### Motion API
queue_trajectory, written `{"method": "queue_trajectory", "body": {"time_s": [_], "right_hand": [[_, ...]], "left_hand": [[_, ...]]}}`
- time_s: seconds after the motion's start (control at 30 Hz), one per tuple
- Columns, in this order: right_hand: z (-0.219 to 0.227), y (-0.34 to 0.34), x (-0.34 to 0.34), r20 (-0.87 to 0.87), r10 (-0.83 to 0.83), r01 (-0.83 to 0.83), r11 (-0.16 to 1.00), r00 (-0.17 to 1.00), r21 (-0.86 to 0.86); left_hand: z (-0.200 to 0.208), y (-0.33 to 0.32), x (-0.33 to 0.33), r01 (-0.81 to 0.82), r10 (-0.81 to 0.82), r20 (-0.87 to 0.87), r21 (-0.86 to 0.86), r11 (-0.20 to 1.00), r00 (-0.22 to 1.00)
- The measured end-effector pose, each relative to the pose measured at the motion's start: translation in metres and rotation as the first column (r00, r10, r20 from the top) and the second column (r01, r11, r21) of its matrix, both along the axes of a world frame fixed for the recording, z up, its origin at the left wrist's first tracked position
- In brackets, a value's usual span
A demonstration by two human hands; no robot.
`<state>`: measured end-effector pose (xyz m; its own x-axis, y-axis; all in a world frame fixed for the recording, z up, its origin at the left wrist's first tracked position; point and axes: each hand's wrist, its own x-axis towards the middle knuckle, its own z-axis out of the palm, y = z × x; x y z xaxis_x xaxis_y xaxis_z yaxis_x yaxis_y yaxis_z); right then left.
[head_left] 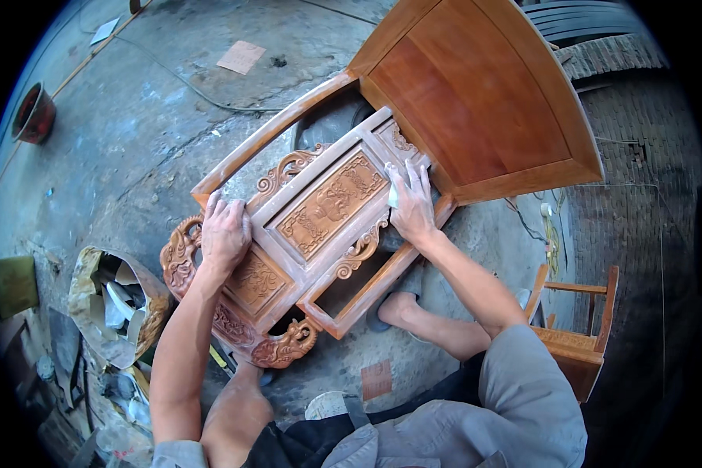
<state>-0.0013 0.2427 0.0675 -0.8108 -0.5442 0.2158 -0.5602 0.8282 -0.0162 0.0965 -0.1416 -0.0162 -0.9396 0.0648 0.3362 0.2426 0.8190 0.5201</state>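
Near edge: the person's knees and grey shorts, one bare foot (398, 308) on the concrete floor (132, 132) under the work.

Carved wooden panel (304, 234) lies tilted across the frame of an overturned chair (476, 101), its ornate scrolled end toward the person's left, its plain end up against the chair seat.

Left hand (225, 232): fingers spread, palm pressed flat on the panel's left end, just above the scroll carving. Looks like a steadying hold.

Right hand (411, 204): fingers together and flat, pressing a small pale pad (392, 195), sandpaper or cloth, cannot tell which, onto the panel's far right corner.

Judgement: rubbing-down or smoothing step, at the corner by the chair seat. Next stroke calls for steady downward pressure from the left hand, and the pad kept flat along the frame rail, clear of the raised carving.

Left of the work: bucket of scraps (117, 304). Right: small wooden stool (577, 327). Far left: red pot (35, 113).
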Motion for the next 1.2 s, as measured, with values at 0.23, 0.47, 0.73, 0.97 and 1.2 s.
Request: {"method": "queue_trajectory", "body": {"time_s": [0.23,0.47,0.73,0.97,1.2], "right_hand": [[0.003,-0.01,-0.039,0.042,-0.007,0.011,0.995,0.999,-0.099],[0.007,0.001,0.016,0.026,-0.022,0.028,0.968,0.999,-0.25],[-0.014,-0.018,-0.001,0.062,-0.018,0.038,0.942,0.998,-0.332],[-0.004,0.002,0.005,0.103,0.017,0.009,0.969,0.995,-0.249],[-0.001,0.0,0.008,0.109,0.026,0.0,0.973,0.994,-0.231]], "left_hand": [[0.0,0.002,0.0,-0.003,0.002,0.014,0.017,1.0,1.0],[-0.004,-0.001,0.0,-0.005,0.005,0.027,0.008,1.0,1.0],[-0.002,0.002,0.0,-0.012,0.012,0.011,0.017,1.0,1.0],[-0.002,0.002,-0.001,-0.003,0.003,0.014,0.002,1.0,1.0],[-0.003,0.0,-0.001,-0.007,0.007,-0.011,0.007,1.0,1.0]]}}
